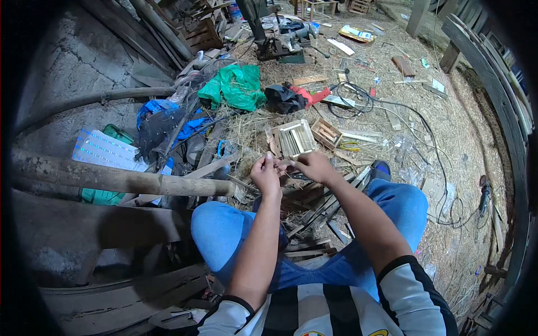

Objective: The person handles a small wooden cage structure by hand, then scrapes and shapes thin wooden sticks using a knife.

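Note:
My left hand (266, 175) and my right hand (315, 167) are raised in front of my knees, close together. The fingers of both are closed in a pinch on a small, thin, pale piece (284, 163) that spans the gap between them; its kind is too small to make out. Just beyond the hands stands a light wooden box (295, 140) filled with upright slats. A small slatted wooden crate (327, 133) sits to its right. Yellow-handled pliers (350, 147) lie on the ground beside the crate.
Wood strips (322, 210) are heaped between my legs. A bamboo pole (123, 180) reaches in from the left. Ahead lie a green plastic bag (234, 88) and a black bag (283, 99). A black cable (417, 115) winds over the straw-covered ground toward a power tool (484, 196).

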`<state>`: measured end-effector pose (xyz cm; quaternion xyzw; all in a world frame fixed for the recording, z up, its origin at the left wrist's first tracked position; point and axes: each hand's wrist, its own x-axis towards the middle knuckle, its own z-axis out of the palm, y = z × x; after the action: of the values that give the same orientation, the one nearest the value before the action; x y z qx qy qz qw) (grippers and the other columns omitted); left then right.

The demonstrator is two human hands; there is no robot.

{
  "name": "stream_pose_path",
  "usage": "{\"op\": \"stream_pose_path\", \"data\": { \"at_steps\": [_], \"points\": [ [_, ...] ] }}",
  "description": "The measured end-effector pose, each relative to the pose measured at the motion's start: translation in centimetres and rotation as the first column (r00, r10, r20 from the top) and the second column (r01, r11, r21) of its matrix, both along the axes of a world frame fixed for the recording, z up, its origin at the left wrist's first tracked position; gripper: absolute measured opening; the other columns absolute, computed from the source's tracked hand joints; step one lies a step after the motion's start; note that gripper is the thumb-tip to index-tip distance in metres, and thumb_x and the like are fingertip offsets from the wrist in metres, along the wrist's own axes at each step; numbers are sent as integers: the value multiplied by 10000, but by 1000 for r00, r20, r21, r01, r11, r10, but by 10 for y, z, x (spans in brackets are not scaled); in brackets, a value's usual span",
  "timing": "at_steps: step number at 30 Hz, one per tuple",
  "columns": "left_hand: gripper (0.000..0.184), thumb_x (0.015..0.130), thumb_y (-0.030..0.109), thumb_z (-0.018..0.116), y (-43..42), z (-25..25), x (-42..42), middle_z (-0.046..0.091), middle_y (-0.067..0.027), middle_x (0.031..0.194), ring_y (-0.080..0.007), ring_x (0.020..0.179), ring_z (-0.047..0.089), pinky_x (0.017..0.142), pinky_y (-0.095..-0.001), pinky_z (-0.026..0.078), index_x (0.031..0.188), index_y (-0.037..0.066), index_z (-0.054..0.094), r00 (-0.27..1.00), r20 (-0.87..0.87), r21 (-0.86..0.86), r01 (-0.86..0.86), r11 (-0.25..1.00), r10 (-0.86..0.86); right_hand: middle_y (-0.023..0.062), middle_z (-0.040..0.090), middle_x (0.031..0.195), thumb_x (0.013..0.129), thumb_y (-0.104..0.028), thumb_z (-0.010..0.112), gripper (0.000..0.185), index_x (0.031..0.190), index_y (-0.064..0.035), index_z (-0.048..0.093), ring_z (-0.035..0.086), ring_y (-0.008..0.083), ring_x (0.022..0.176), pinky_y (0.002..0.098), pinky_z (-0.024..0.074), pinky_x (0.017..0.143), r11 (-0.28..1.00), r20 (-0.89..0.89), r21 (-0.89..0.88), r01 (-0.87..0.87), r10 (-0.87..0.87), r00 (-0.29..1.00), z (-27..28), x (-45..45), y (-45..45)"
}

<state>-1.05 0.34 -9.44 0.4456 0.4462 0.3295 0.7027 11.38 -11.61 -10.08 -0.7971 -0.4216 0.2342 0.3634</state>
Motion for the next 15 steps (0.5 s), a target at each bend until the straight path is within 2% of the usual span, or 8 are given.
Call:
{"op": "stream_pose_path", "data": {
  "at_steps": [1,2,4,5,7,10,12,15],
  "points": [
    [243,1020,214,644,-2,9,0,684,-88,850,-187,646,696,524,-290,558,1131,-1,624,1000,14,-12,14,1000,-14,176,733,883,928,-459,640,453,987,-17,716,698,379,805,450,556,722,997,100,-80,-7,15,995,-20,-5,-1],
    [260,1024,223,641,-3,17,-1,699,-90,862,-179,664,702,525,-279,553,1135,-13,638,999,27,-23,29,999,-28,176,733,883,928,-459,640,453,987,-17,716,698,379,805,450,556,722,997,100,-72,-12,19,995,-33,-12,-4],
    [270,1017,211,650,-4,29,-3,704,-88,890,-186,680,713,552,-282,562,1172,-10,636,998,41,-24,48,999,-47,172,711,1007,953,-357,603,352,1096,-39,653,704,345,918,448,587,739,943,401,-332,-28,168,901,-57,-25,-8],
    [273,1014,204,655,-4,33,-3,705,-91,902,-184,680,711,565,-282,565,1186,-7,636,994,79,-18,76,997,-74,172,711,1007,953,-357,603,352,1096,-39,653,704,345,918,448,587,739,945,403,-327,-30,168,900,-77,-28,-7],
    [276,995,173,677,-7,48,-5,706,-99,935,-173,708,709,608,-289,587,1199,-9,640,988,114,-12,111,994,-109,144,686,1103,954,-250,559,277,1164,-74,606,685,314,1040,453,609,739,939,591,-344,1,216,777,-116,-34,-4],
    [275,983,157,689,-11,71,-7,707,-98,948,-169,744,708,637,-301,608,1195,-13,647,970,186,27,155,988,-157,99,690,1107,917,-188,568,214,1088,-99,661,691,262,1038,453,588,753,946,646,-322,46,184,741,-128,-44,3],
    [318,975,132,693,-13,81,-10,704,-100,971,-166,766,704,657,-298,603,1250,-9,622,968,174,40,178,983,-182,84,701,1086,928,-211,567,200,1070,-118,672,690,251,1029,452,571,744,943,678,-328,49,198,708,-134,-47,8],
    [355,967,79,687,-17,97,-11,696,-101,999,-172,821,702,699,-318,620,1298,-20,608,954,204,54,215,975,-221,72,720,1064,941,-223,560,184,1016,-138,705,686,248,1047,517,543,753,913,641,-407,24,267,720,-139,-51,12]
  ]
}}
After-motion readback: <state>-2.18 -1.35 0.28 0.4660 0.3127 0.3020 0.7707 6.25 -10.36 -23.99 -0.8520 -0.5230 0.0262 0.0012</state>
